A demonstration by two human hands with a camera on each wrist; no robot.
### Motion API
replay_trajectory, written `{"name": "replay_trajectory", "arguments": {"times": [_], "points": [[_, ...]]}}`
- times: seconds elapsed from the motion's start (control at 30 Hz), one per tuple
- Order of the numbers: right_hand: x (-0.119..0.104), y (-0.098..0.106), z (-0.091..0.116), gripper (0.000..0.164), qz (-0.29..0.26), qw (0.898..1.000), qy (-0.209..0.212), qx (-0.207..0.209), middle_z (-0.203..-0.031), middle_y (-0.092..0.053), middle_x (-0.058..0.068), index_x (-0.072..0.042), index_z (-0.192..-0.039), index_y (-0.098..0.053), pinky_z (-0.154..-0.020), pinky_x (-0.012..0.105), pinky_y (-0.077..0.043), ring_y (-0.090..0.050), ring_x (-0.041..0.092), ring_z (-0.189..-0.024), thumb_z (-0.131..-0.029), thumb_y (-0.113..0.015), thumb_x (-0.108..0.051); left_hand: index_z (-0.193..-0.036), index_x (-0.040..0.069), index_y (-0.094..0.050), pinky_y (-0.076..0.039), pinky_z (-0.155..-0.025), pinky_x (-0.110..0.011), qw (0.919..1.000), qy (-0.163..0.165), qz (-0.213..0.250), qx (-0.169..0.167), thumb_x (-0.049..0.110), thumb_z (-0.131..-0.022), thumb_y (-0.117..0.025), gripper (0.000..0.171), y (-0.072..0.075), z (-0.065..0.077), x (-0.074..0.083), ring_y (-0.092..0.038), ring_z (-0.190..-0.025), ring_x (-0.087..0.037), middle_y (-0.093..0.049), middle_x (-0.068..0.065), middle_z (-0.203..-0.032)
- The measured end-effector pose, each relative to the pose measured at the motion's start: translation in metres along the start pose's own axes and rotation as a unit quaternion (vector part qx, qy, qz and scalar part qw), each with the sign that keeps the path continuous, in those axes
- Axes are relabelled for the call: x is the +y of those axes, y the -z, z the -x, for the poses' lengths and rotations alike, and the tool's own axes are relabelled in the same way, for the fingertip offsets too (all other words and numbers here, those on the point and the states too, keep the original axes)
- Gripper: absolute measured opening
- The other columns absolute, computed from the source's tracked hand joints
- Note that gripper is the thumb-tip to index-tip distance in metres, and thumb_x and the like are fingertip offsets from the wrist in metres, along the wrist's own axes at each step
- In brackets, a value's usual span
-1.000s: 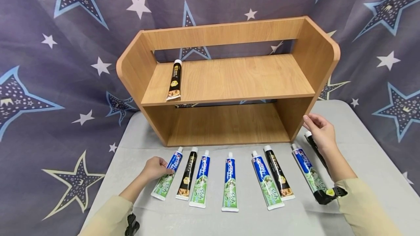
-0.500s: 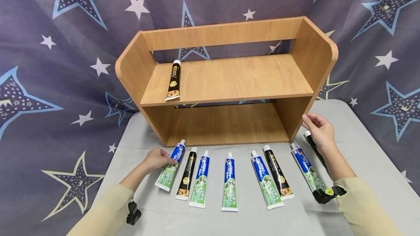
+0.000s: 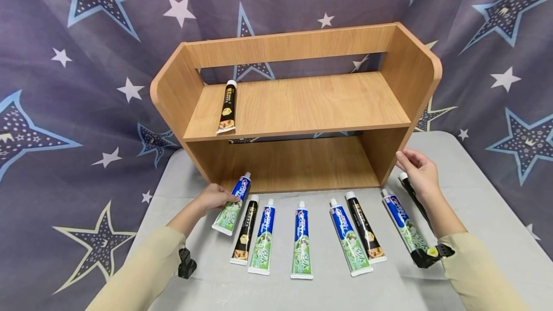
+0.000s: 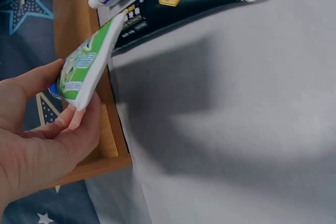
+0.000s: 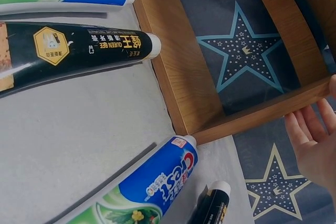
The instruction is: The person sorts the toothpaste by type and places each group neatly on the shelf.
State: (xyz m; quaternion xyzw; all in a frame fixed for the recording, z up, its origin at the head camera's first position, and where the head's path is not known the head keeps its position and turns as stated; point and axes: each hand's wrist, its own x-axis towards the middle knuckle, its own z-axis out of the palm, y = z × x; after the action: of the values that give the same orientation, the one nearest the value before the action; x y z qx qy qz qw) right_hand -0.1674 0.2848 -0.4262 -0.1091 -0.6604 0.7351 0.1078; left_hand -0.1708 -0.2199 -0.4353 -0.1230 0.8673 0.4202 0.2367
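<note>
My left hand [image 3: 214, 197] grips a blue-and-green toothpaste tube [image 3: 232, 210] between thumb and fingers, cap end toward the wooden shelf [image 3: 298, 102]. In the left wrist view the tube [image 4: 84, 64] is tilted, its flat white end facing the camera and clear of the table. My right hand [image 3: 421, 172] holds the front edge of the shelf's right side panel; in the right wrist view its fingers [image 5: 302, 129] lie against that panel. A black toothpaste tube [image 3: 227, 108] lies at the left of the upper board.
On the grey tabletop [image 3: 328, 292] several tubes lie in a row before the shelf, among them a black one [image 3: 245, 229], a blue-green one [image 3: 302, 241] and another black one [image 3: 366, 227]. One black tube [image 3: 412, 193] is partly behind the right forearm. A star-patterned curtain [image 3: 86, 85] hangs behind.
My left hand has lifted its toothpaste tube and carried it forward and rightward, toward the shelf's lower left opening. The right hand stays at the side panel.
</note>
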Motion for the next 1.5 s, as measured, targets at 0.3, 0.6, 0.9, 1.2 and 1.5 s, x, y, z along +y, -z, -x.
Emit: {"name": "replay_trajectory", "arguments": {"times": [0.3, 0.6, 0.9, 1.2, 1.5], "points": [[-0.001, 0.0, 0.0, 0.012, -0.01, 1.0, 0.0, -0.004, -0.08, -0.063, -0.017, -0.022, -0.089, -0.06, -0.072, 0.009, -0.055, -0.064, -0.005, -0.074, -0.089, -0.067, -0.012, -0.119, -0.015, -0.054, -0.052, -0.074, -0.025, 0.998, 0.001, 0.05, -0.038, 0.016, -0.089, -0.064, 0.044, -0.003, -0.017, 0.015, -0.055, -0.079, -0.013, -0.059, -0.009, -0.095], [0.0, -0.003, 0.001, 0.012, -0.015, 1.0, 0.009, -0.006, -0.079, -0.065, -0.016, -0.022, -0.088, -0.062, -0.071, 0.008, -0.055, -0.065, -0.005, -0.073, -0.089, -0.067, -0.012, -0.133, -0.013, -0.039, -0.055, -0.075, -0.022, 0.9786, 0.046, 0.193, -0.056, 0.012, -0.092, -0.059, 0.053, 0.001, -0.04, 0.039, -0.057, -0.084, -0.013, -0.054, -0.007, -0.103], [-0.001, -0.002, 0.001, 0.01, 0.0, 1.0, -0.002, -0.001, -0.08, -0.064, -0.017, -0.019, -0.091, -0.059, -0.069, 0.007, -0.054, -0.065, -0.006, -0.073, -0.089, -0.067, -0.013, -0.143, -0.009, -0.028, -0.051, -0.079, -0.02, 0.9694, 0.047, 0.233, -0.064, 0.013, -0.096, -0.051, 0.056, 0.006, -0.064, 0.06, -0.051, -0.09, -0.012, -0.048, -0.005, -0.108], [-0.003, -0.001, -0.003, 0.01, 0.006, 1.0, 0.001, 0.003, -0.08, -0.064, -0.017, -0.02, -0.091, -0.059, -0.07, 0.007, -0.054, -0.065, -0.006, -0.073, -0.089, -0.066, -0.013, -0.143, -0.005, -0.032, -0.044, -0.106, -0.03, 0.9726, 0.058, 0.225, 0.004, 0.016, -0.093, -0.056, 0.059, 0.004, -0.088, 0.063, -0.048, -0.108, -0.019, -0.043, -0.014, -0.139], [-0.002, -0.004, -0.001, 0.011, 0.005, 1.0, 0.011, 0.005, -0.079, -0.064, -0.016, -0.022, -0.088, -0.061, -0.069, 0.008, -0.055, -0.065, -0.005, -0.072, -0.089, -0.067, -0.013, -0.141, -0.003, -0.036, -0.049, -0.1, -0.031, 0.9727, 0.058, 0.21, 0.08, 0.01, -0.086, -0.061, 0.061, -0.005, -0.117, 0.047, -0.051, -0.111, -0.02, -0.048, -0.014, -0.136]]}}
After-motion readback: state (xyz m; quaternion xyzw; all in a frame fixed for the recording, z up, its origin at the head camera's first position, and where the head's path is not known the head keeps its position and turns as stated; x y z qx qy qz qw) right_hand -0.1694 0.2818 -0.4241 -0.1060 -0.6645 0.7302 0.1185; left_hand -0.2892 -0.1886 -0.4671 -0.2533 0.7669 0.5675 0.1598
